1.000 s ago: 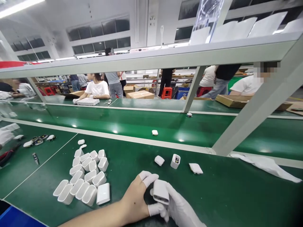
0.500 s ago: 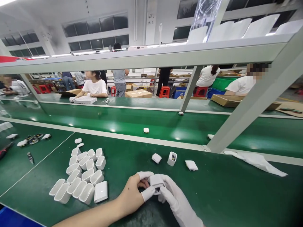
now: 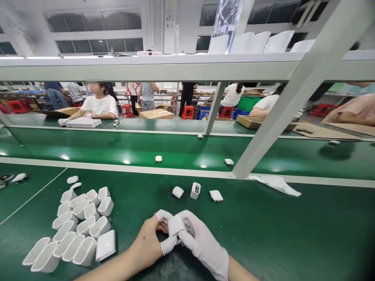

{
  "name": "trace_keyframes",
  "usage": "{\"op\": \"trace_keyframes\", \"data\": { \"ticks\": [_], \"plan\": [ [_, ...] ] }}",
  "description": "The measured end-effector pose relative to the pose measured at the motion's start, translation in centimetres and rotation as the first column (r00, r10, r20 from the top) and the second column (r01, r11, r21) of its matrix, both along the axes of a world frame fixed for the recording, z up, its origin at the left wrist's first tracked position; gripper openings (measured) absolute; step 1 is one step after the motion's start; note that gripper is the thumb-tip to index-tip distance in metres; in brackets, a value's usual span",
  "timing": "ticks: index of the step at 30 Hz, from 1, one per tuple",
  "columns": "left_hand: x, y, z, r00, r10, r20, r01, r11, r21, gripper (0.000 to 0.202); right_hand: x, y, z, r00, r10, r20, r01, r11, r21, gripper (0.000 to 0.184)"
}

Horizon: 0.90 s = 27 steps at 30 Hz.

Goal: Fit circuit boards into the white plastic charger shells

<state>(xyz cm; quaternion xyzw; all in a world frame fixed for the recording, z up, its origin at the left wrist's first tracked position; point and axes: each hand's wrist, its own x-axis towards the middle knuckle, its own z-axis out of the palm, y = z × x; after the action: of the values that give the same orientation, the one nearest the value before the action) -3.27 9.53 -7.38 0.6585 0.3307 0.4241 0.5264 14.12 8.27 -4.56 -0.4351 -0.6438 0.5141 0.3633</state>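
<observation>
Between my two hands is a small white plastic case [image 3: 175, 224] with rounded edges, raised above the green bench. My left hand [image 3: 150, 238], with white covers on its thumb and index finger, pinches the case from the left. On the other side my gloved right hand [image 3: 200, 238] grips it with thumb and fingers. The face turned toward me looks smooth; its far side is hidden. Just beyond my hands lie a white case piece [image 3: 177, 192], an upright white shell [image 3: 195, 190] with dark parts inside, and another white piece [image 3: 216, 196].
Several open white shells [image 3: 70, 244] stand grouped at left, beside a closed white case [image 3: 106, 245]. A green conveyor belt [image 3: 181, 150] runs behind the bench, carrying white pieces. A slanted metal post [image 3: 272, 113] rises at right near a white cloth [image 3: 275, 184]. Co-workers sit across.
The view has swung right, so the bench things appear further left. The case in my hands has been turned; the dark parts that showed at its lower edge are out of sight.
</observation>
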Motion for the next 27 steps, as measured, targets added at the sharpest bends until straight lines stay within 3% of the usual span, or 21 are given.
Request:
{"op": "trace_keyframes", "data": {
  "ticks": [2,3,4,6,8,9,10,12,14,20,22,27],
  "plan": [
    [-0.3,0.2,-0.1,0.995,0.083,-0.047,-0.071,0.975,0.212,0.034,0.8,0.2,0.3,0.993,-0.01,0.12,-0.014,0.98,0.198,0.029],
    [-0.5,0.3,-0.2,0.989,0.134,-0.056,-0.105,0.929,0.354,0.04,1.1,0.3,0.5,0.981,-0.039,0.191,-0.03,0.938,0.345,0.037],
    [-0.7,0.4,-0.3,0.981,0.189,-0.047,-0.139,0.849,0.509,0.044,1.5,0.3,0.7,0.961,-0.075,0.265,-0.072,0.861,0.504,0.044],
    [-1.1,0.3,-0.6,0.96,0.278,0.022,-0.189,0.59,0.785,0.045,1.9,0.4,1.0,0.914,-0.167,0.371,-0.19,0.632,0.751,0.046],
    [-1.5,0.1,-0.8,0.943,0.322,0.08,-0.195,0.341,0.92,0.037,2.1,0.6,1.0,0.879,-0.234,0.415,-0.288,0.434,0.854,0.038],
    [-1.6,0.0,-0.9,0.939,0.332,0.084,-0.181,0.271,0.945,0.033,2.1,0.8,1.0,0.87,-0.256,0.42,-0.312,0.372,0.874,0.035],
    [-1.8,-0.1,-1.0,0.938,0.339,0.07,-0.159,0.243,0.957,0.031,2.1,0.9,0.8,0.867,-0.275,0.415,-0.319,0.333,0.887,0.034],
    [-2.0,-0.2,-1.3,0.943,0.333,0.02,-0.115,0.269,0.956,0.03,2.0,1.0,0.6,0.875,-0.28,0.396,-0.309,0.307,0.9,0.034],
    [-2.3,-0.3,-1.7,0.949,0.313,-0.024,-0.089,0.341,0.936,0.031,2.0,1.1,0.3,0.883,-0.268,0.386,-0.3,0.312,0.902,0.037],
    [-2.3,-0.6,-3.6,0.944,0.265,-0.197,-0.041,0.685,0.728,0.02,1.9,0.7,0.4,0.872,-0.26,0.415,-0.298,0.389,0.871,0.049],
    [-2.1,-0.7,-4.1,0.943,0.243,-0.226,-0.046,0.771,0.635,0.019,1.8,0.6,0.4,0.871,-0.255,0.42,-0.293,0.415,0.861,0.052],
    [-2.0,-1.1,-4.0,0.95,0.156,-0.27,-0.002,0.868,0.496,0.017,1.7,0.6,-0.1,0.89,-0.228,0.396,-0.261,0.457,0.85,0.059]
  ]
}}
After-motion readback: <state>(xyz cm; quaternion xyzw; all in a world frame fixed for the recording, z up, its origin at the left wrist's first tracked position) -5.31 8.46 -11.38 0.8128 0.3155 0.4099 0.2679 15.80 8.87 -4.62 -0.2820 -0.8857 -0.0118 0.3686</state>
